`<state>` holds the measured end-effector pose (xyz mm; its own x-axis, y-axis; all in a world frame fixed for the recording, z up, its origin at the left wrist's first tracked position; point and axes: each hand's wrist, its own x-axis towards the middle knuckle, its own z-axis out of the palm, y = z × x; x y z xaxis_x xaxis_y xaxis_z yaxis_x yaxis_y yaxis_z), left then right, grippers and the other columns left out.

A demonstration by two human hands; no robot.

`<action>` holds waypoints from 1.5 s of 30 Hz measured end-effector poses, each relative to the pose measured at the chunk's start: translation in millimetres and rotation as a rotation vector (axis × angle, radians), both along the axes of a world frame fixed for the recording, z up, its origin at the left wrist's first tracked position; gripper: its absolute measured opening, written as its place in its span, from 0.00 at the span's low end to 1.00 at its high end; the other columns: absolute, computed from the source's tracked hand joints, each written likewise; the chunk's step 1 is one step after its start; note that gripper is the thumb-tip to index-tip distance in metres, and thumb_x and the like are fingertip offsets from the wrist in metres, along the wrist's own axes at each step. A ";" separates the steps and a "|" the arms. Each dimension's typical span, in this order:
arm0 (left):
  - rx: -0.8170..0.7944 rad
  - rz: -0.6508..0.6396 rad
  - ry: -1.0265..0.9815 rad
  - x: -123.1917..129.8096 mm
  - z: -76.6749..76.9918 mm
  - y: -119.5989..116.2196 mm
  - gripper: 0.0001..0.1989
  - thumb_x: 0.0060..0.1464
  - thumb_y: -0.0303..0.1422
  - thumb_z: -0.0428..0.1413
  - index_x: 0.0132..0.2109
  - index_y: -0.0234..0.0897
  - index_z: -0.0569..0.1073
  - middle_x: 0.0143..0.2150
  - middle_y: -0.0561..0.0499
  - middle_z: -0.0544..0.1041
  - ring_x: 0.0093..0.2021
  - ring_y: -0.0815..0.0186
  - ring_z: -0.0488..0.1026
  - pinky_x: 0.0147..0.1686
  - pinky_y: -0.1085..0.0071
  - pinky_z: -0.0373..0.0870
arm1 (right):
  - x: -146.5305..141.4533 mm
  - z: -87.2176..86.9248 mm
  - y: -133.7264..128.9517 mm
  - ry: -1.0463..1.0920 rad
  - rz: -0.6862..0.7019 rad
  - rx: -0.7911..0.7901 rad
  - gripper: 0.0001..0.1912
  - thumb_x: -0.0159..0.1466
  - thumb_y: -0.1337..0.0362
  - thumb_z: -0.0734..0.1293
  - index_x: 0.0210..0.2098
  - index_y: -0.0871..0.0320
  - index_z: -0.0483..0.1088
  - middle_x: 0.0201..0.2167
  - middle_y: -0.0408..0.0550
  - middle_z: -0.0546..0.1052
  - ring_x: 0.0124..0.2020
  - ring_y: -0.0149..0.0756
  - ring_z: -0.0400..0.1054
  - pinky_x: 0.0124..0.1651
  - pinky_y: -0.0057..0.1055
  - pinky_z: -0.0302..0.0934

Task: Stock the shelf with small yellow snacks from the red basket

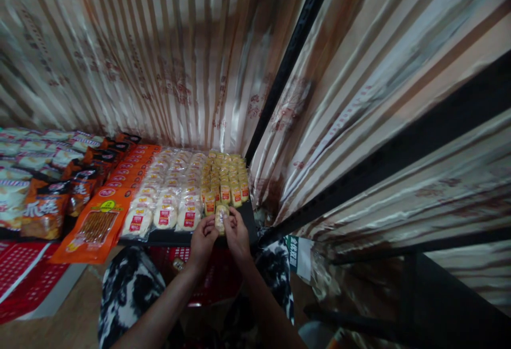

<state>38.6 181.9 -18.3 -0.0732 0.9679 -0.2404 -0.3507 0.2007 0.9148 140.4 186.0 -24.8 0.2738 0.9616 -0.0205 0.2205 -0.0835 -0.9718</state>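
Observation:
Between my two hands is a small gold-wrapped snack pack (pixel 221 219), held at the front edge of the black shelf (pixel 167 236). My left hand (pixel 204 237) has its fingers closed on the pack's left side. On the other side, my right hand (pixel 237 232) pinches it with thumb and fingers. Just behind them stand rows of matching gold snack packs (pixel 225 179) with red and yellow labels. Left of those lie rows of round white crackers in clear wrappers (pixel 165 213).
Orange snack-stick bags (pixel 99 221), brown snack bags (pixel 43 208) and pale bags (pixel 14 189) fill the shelf's left. Below are red baskets (pixel 34 274), one beneath my arms holding a small pack (pixel 178 264). Black metal posts (pixel 293 61) and striped curtains (pixel 179 46) enclose the shelf.

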 end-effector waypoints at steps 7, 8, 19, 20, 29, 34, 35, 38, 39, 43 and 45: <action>-0.004 0.001 0.041 -1.6 1.2 -1.2 0.15 0.37 0.29 0.59 0.38 0.35 0.73 0.36 0.48 0.77 0.34 0.66 0.73 0.39 0.70 0.69 | -6.9 0.7 -7.1 0.059 0.014 0.011 0.24 0.58 0.53 0.61 0.51 0.59 0.61 0.28 0.44 0.76 0.30 0.35 0.72 0.33 0.29 0.66; -0.005 -0.003 0.044 -1.2 1.0 -1.4 0.15 0.36 0.29 0.59 0.37 0.34 0.73 0.36 0.48 0.77 0.34 0.66 0.73 0.39 0.70 0.69 | -6.7 0.8 -7.4 0.062 0.015 0.008 0.24 0.58 0.53 0.61 0.50 0.59 0.61 0.28 0.44 0.76 0.29 0.35 0.72 0.33 0.29 0.66; -0.063 -0.036 -0.005 -1.5 6.7 -2.5 0.14 0.36 0.32 0.60 0.36 0.36 0.74 0.35 0.50 0.78 0.38 0.63 0.73 0.42 0.68 0.67 | 1.2 -3.1 -6.4 0.031 0.028 0.000 0.24 0.58 0.55 0.62 0.52 0.57 0.63 0.30 0.43 0.77 0.30 0.34 0.72 0.34 0.29 0.67; -0.080 -0.036 -0.011 -1.4 8.3 -2.4 0.14 0.36 0.33 0.60 0.35 0.36 0.75 0.34 0.50 0.78 0.38 0.63 0.73 0.42 0.68 0.67 | 1.7 -3.2 -6.2 0.037 0.030 0.001 0.24 0.58 0.55 0.62 0.52 0.57 0.63 0.30 0.43 0.76 0.30 0.34 0.72 0.34 0.29 0.67; -0.195 -0.074 0.008 -1.1 18.1 -0.8 0.15 0.34 0.39 0.62 0.33 0.37 0.76 0.33 0.50 0.78 0.37 0.63 0.71 0.39 0.68 0.64 | 7.0 -5.8 -6.0 -0.070 -0.044 0.065 0.23 0.56 0.57 0.63 0.51 0.56 0.69 0.37 0.48 0.72 0.33 0.33 0.70 0.38 0.30 0.67; -0.159 -0.094 0.057 -2.0 15.9 1.7 0.14 0.35 0.36 0.61 0.33 0.37 0.76 0.35 0.49 0.78 0.38 0.61 0.71 0.41 0.67 0.64 | 8.2 -13.0 -4.2 -0.083 -0.040 0.064 0.23 0.57 0.58 0.63 0.51 0.56 0.68 0.37 0.48 0.71 0.33 0.33 0.69 0.36 0.29 0.67; -0.167 -0.095 0.088 -2.3 15.5 2.1 0.13 0.35 0.36 0.60 0.33 0.37 0.76 0.34 0.50 0.78 0.38 0.62 0.71 0.40 0.68 0.64 | 8.4 -14.7 -3.6 -0.083 -0.038 0.061 0.23 0.57 0.58 0.63 0.51 0.56 0.68 0.38 0.49 0.71 0.33 0.33 0.69 0.36 0.29 0.67; -0.208 -0.109 0.169 -2.9 15.8 2.8 0.13 0.37 0.35 0.58 0.34 0.37 0.76 0.32 0.50 0.77 0.35 0.63 0.70 0.34 0.70 0.63 | 9.4 -18.0 -2.1 -0.090 -0.049 0.047 0.23 0.57 0.58 0.63 0.50 0.59 0.68 0.39 0.50 0.71 0.33 0.33 0.69 0.36 0.30 0.67; -0.215 -0.120 0.178 -2.9 16.5 2.9 0.14 0.38 0.35 0.57 0.35 0.37 0.76 0.32 0.50 0.77 0.35 0.63 0.70 0.33 0.71 0.63 | 9.6 -17.9 -1.9 -0.096 -0.051 0.049 0.22 0.56 0.59 0.63 0.49 0.60 0.69 0.39 0.51 0.72 0.33 0.34 0.70 0.37 0.30 0.67; -0.219 -0.137 0.153 -1.6 20.7 3.5 0.15 0.38 0.35 0.57 0.37 0.36 0.75 0.35 0.49 0.77 0.37 0.63 0.71 0.31 0.72 0.63 | 9.4 -11.6 -3.2 -0.123 -0.041 0.098 0.16 0.57 0.61 0.63 0.44 0.58 0.70 0.38 0.49 0.72 0.35 0.34 0.70 0.36 0.29 0.67; -0.219 -0.129 0.132 0.0 22.4 3.9 0.16 0.37 0.36 0.58 0.37 0.36 0.75 0.34 0.49 0.77 0.37 0.63 0.71 0.31 0.72 0.63 | 8.4 -6.5 -4.7 -0.140 -0.042 0.119 0.15 0.58 0.61 0.63 0.44 0.57 0.70 0.38 0.49 0.72 0.36 0.34 0.69 0.36 0.29 0.67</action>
<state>38.7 185.8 4.1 0.0025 0.8975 -0.4410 -0.1900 0.4334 0.8809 148.8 181.4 -31.3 0.3056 0.9427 0.1340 0.3531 0.0185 -0.9354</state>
